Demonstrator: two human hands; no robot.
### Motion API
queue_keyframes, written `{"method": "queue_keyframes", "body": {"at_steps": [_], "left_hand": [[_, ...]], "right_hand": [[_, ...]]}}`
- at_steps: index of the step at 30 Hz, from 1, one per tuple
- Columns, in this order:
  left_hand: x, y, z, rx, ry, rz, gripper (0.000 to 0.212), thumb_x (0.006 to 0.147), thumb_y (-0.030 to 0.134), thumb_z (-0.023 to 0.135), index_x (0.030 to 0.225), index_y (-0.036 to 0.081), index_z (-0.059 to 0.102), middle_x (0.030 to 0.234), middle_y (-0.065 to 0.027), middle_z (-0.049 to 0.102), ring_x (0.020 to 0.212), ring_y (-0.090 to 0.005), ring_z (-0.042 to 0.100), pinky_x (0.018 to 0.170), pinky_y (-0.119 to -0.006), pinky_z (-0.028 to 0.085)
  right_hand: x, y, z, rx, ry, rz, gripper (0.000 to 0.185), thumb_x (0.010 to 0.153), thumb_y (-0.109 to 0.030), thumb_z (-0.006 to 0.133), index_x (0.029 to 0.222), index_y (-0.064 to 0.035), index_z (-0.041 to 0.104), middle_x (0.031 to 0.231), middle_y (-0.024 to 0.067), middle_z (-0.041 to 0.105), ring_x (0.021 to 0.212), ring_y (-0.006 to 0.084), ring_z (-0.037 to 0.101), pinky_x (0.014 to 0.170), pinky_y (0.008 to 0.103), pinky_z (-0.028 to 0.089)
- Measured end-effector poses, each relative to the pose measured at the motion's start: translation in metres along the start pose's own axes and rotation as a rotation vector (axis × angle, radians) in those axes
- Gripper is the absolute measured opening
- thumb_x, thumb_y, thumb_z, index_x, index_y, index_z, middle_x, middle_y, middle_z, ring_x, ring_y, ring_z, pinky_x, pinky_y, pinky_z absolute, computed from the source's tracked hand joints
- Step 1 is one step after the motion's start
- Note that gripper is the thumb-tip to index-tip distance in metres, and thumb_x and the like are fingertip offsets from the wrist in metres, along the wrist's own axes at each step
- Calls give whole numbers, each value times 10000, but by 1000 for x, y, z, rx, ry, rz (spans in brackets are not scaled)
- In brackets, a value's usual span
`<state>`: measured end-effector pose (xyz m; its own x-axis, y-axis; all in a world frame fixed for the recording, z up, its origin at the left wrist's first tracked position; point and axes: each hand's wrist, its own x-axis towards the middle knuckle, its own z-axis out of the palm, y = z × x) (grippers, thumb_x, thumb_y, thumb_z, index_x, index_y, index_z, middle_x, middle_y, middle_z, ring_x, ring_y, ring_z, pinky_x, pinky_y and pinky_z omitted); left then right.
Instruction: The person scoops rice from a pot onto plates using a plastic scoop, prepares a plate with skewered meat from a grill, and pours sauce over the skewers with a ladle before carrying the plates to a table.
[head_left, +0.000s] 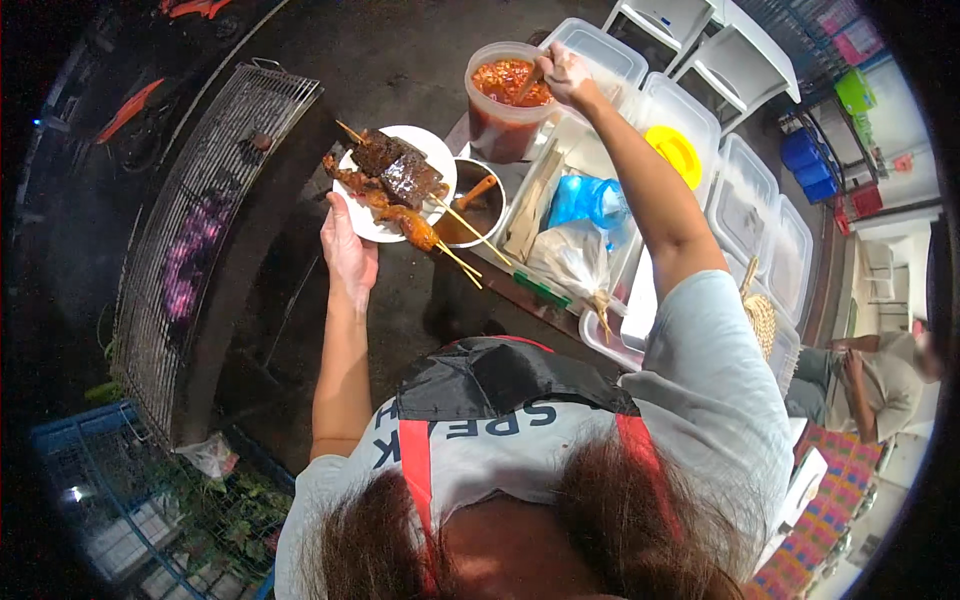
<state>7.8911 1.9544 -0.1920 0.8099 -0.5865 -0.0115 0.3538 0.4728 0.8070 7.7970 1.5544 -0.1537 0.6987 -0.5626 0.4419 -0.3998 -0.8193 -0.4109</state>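
Observation:
A white plate (439, 148) rests in my left hand (351, 251), thumb over its near rim. On it lie dark slabs of grilled meat (405, 176) on a bamboo skewer, and glazed browned meat pieces (414, 227) on skewers whose sticks overhang the rim. My right hand (566, 71) grips the handle of a utensil (528, 85), its lower end sunk in a clear plastic tub (501, 135) of red, chunky sauce. Close beside the plate stands a round pot (499, 214) of brown liquid, with an orange-brown utensil handle (478, 192) leaning in it.
A long charcoal grill (247, 112) with glowing coals (196, 262) runs along the left. Right of the pot, a plastic bin holds a blue plastic item (581, 201) and a tied clear bag (570, 251). Lidded containers (742, 195) line the table. A person (874, 382) sits at far right.

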Motion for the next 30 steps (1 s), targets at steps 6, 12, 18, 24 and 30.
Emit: {"method": "queue_keyframes", "body": {"at_steps": [6, 12, 18, 24, 30], "left_hand": [[10, -4, -16, -7, -31, -23, 532, 938, 445, 480, 1224, -3, 507, 1147, -74, 596, 1021, -174, 593, 869, -333, 494], [26, -11, -14, -38, -74, -45, 472, 934, 431, 497, 1163, 21, 544, 1048, -52, 625, 933, -158, 621, 799, -321, 530], [28, -9, -12, -56, -89, -69, 451, 919, 432, 523, 1120, 30, 563, 1005, -51, 634, 896, -161, 632, 774, -316, 544], [37, -13, -15, -76, -106, -99, 445, 905, 432, 545, 1114, 39, 575, 1005, -42, 638, 887, -150, 634, 755, -311, 549], [38, -14, -12, -73, -131, -110, 441, 904, 433, 549, 1108, 44, 583, 990, -33, 642, 871, -135, 632, 738, -295, 550]], "right_hand": [[-12, -33, -33, 345, 91, 270, 333, 878, -316, 513, 905, 16, 524, 778, 209, 657, 797, 369, 652, 737, 417, 507], [-32, -12, -52, 296, 297, 231, 328, 872, -304, 525, 846, 23, 516, 721, 145, 687, 615, 192, 691, 603, 281, 544], [-53, -42, -72, 456, 406, 326, 288, 856, -231, 555, 832, 53, 514, 685, 154, 678, 579, 187, 685, 540, 268, 547], [-63, -59, -76, 509, 408, 438, 206, 876, -140, 540, 848, 47, 461, 738, 192, 672, 627, 217, 691, 577, 294, 584], [-61, -59, -74, 205, 447, 248, 272, 859, -239, 569, 803, 20, 507, 691, 134, 680, 616, 186, 688, 581, 276, 549]]}}
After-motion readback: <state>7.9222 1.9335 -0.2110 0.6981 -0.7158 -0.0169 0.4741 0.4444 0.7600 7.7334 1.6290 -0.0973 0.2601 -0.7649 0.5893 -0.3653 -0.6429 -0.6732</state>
